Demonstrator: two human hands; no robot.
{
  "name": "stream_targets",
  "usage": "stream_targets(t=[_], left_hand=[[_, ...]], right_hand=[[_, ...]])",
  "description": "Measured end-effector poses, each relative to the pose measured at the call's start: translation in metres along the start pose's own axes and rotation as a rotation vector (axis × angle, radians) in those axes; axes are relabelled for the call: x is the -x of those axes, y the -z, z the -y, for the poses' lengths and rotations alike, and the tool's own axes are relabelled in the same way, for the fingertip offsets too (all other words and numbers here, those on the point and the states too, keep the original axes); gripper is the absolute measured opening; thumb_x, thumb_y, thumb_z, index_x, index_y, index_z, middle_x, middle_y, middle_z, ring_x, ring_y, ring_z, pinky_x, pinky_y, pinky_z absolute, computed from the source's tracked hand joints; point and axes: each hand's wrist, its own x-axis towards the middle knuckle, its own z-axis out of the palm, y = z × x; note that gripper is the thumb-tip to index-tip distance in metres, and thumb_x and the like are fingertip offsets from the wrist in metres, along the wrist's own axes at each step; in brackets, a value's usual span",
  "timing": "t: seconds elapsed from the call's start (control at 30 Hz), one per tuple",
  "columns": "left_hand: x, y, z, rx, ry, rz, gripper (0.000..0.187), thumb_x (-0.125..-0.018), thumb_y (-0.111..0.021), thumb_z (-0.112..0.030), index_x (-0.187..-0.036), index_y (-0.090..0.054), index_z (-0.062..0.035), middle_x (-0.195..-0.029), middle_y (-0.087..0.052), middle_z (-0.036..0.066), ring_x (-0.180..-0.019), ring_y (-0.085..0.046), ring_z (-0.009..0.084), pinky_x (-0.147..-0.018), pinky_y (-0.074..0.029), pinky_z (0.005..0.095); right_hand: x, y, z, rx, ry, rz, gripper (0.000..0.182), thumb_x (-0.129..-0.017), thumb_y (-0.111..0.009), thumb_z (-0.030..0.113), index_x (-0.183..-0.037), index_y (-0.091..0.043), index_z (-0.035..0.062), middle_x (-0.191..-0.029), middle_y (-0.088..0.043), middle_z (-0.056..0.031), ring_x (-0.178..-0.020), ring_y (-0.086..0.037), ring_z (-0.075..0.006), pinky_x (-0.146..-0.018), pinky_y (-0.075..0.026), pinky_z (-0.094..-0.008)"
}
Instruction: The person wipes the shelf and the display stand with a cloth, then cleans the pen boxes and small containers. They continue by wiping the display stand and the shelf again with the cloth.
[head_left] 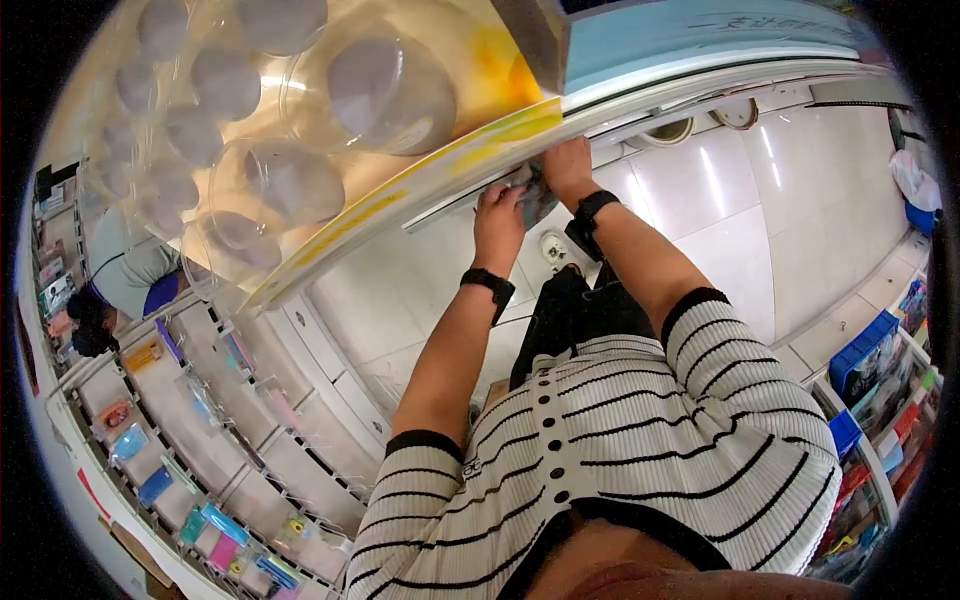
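Note:
A dark, glossy item [540,198], perhaps a small packet, is between my two hands, just below the front edge of a display shelf [420,190]. My left hand [499,215] is closed, its fingers bent against the item's left side. On the other side, my right hand [568,165] is curled at the item's upper right; the shelf edge partly hides its fingertips. What kind of thing the item is, I cannot make out. Both wrists wear black bands.
Clear round plastic holders [390,95] stand on the lit shelf at upper left. A pegboard rack [215,430] with hanging packets runs along the left, where another person [135,275] bends. Blue baskets [865,350] and goods line the right, beyond the tiled floor [720,225].

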Motion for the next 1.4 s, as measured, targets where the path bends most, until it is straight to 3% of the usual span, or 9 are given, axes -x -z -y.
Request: stream_targets(t=[0.3, 0.53, 0.67, 0.8, 1.0, 1.07, 1.17, 1.3, 1.4], left_hand=[[0.022, 0.007, 0.012, 0.056, 0.137, 0.098, 0.029, -0.081, -0.066, -0.002, -0.110, -0.066, -0.0021, -0.109, -0.059, 0.018, -0.105, -0.058, 0.0362, -0.093, -0.048, 0.0418], [0.082, 0.024, 0.030, 0.072, 0.248, 0.130, 0.029, -0.084, -0.065, -0.003, -0.113, -0.066, -0.0020, -0.107, -0.060, 0.017, -0.100, -0.059, 0.0347, -0.090, -0.049, 0.0413], [0.090, 0.032, 0.028, 0.060, 0.224, 0.106, 0.029, -0.084, -0.067, -0.004, -0.113, -0.066, -0.0033, -0.109, -0.058, 0.017, -0.100, -0.059, 0.0340, -0.089, -0.050, 0.0407], [0.063, 0.022, 0.006, 0.144, 0.166, 0.036, 0.029, -0.084, -0.067, -0.003, -0.113, -0.066, -0.0049, -0.110, -0.058, 0.017, -0.101, -0.058, 0.0337, -0.089, -0.050, 0.0406], [0.017, -0.011, -0.032, 0.188, -0.024, 0.146, 0.029, -0.083, -0.067, -0.002, -0.112, -0.067, -0.0050, -0.106, -0.059, 0.015, -0.101, -0.057, 0.0349, -0.089, -0.048, 0.0413], [0.020, -0.017, -0.038, 0.158, -0.065, 0.144, 0.030, -0.082, -0.067, -0.001, -0.111, -0.067, -0.0050, -0.104, -0.059, 0.015, -0.101, -0.057, 0.0354, -0.090, -0.048, 0.0411], [0.033, -0.007, -0.039, 0.133, -0.039, 0.179, 0.030, -0.081, -0.068, -0.001, -0.111, -0.067, -0.0053, -0.104, -0.059, 0.015, -0.101, -0.058, 0.0351, -0.089, -0.049, 0.0407], [0.019, -0.022, -0.047, 0.192, -0.065, 0.085, 0.030, -0.081, -0.069, 0.000, -0.110, -0.068, -0.0055, -0.104, -0.059, 0.015, -0.100, -0.058, 0.0339, -0.089, -0.049, 0.0398], [-0.014, -0.043, -0.073, 0.208, -0.113, 0.061, 0.030, -0.081, -0.068, 0.000, -0.110, -0.068, -0.0058, -0.105, -0.060, 0.014, -0.101, -0.058, 0.0338, -0.088, -0.049, 0.0405]], right_hand=[[-0.016, -0.023, 0.002, -0.116, -0.058, 0.043, 0.039, -0.081, -0.061, 0.025, -0.116, -0.068, 0.0074, -0.132, -0.053, -0.0151, -0.122, -0.047, -0.0353, -0.101, -0.043, -0.0440], [0.013, -0.051, 0.063, -0.007, 0.379, 0.251, 0.037, -0.076, -0.060, 0.016, -0.108, -0.070, 0.0006, -0.109, -0.067, -0.0149, -0.112, -0.056, -0.0357, -0.094, -0.049, -0.0427], [0.009, -0.011, 0.060, -0.312, 0.436, 0.404, 0.036, -0.075, -0.062, 0.014, -0.108, -0.070, 0.0059, -0.106, -0.067, -0.0183, -0.101, -0.058, -0.0381, -0.095, -0.047, -0.0432], [0.029, 0.026, 0.015, -0.215, 0.261, -0.129, 0.036, -0.073, -0.062, 0.009, -0.109, -0.065, 0.0050, -0.118, -0.062, -0.0145, -0.105, -0.056, -0.0379, -0.094, -0.046, -0.0444], [0.026, 0.008, -0.027, -0.037, 0.087, 0.055, 0.039, -0.073, -0.061, 0.007, -0.111, -0.067, 0.0095, -0.117, -0.063, -0.0128, -0.107, -0.056, -0.0370, -0.089, -0.049, -0.0426], [0.030, 0.003, -0.020, -0.293, 0.297, 0.050, 0.041, -0.073, -0.059, 0.006, -0.113, -0.067, 0.0100, -0.123, -0.063, -0.0146, -0.114, -0.057, -0.0323, -0.103, -0.038, -0.0433], [0.029, 0.008, -0.023, -0.418, 0.260, 0.156, 0.040, -0.076, -0.058, 0.008, -0.115, -0.066, 0.0083, -0.122, -0.063, -0.0148, -0.114, -0.055, -0.0316, -0.103, -0.036, -0.0455], [0.024, 0.050, -0.071, 0.023, 0.079, -0.173, 0.036, -0.082, -0.062, 0.019, -0.113, -0.065, -0.0003, -0.121, -0.061, -0.0143, -0.117, -0.050, -0.0319, -0.097, -0.037, -0.0458], [-0.002, 0.036, -0.117, 0.309, 0.034, -0.105, 0.045, -0.088, -0.056, 0.021, -0.125, -0.059, -0.0035, -0.127, -0.060, -0.0145, -0.117, -0.052, -0.0303, -0.099, -0.036, -0.0442]])
